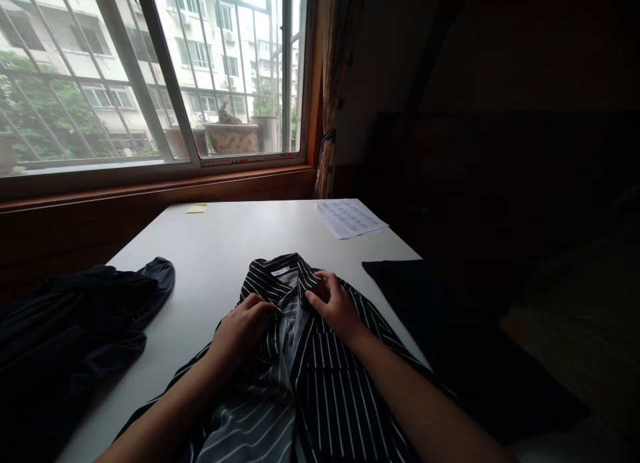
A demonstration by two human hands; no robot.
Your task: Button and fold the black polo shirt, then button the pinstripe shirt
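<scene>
A black shirt with white stripes (330, 383) lies spread on the white table, its collar toward the window and its front open, so the greyer inside shows. My left hand (246, 322) is closed on the shirt's left front edge just below the collar; some of its fingertips are hidden in the cloth. On the other side, my right hand (334, 304) pinches the right collar flap between thumb and fingers. A small pale label shows inside the neck. The sleeves run down beneath my forearms.
Dark crumpled clothing (85, 316) lies at the table's left. Dark cloth (415, 296) covers the right edge. Printed sheets (350, 218) and yellow sticky notes (197, 208) lie at the far side of the white table (240, 230). Beyond it are a barred window and a tied curtain (327, 150).
</scene>
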